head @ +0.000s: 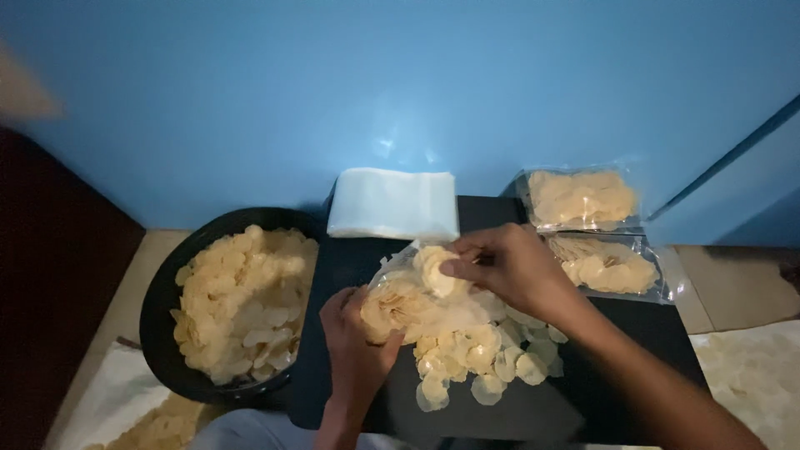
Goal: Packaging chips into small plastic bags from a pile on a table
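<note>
Clear bag (400, 292) (half full of pale round crackers (467, 350)) clasped in left hand (354, 350), right hand (508, 267) pinching crackers.

Pale yellow chips (467, 346) lie on a black table (633, 333); the bowl (158, 321) is black, the wall (333, 92) blue, the bag stack (393, 204) white.

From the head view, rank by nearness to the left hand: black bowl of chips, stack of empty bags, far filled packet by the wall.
1. Black bowl of chips, just left of the left hand.
2. Stack of empty bags, ahead.
3. Far filled packet, right, by the wall.
</note>
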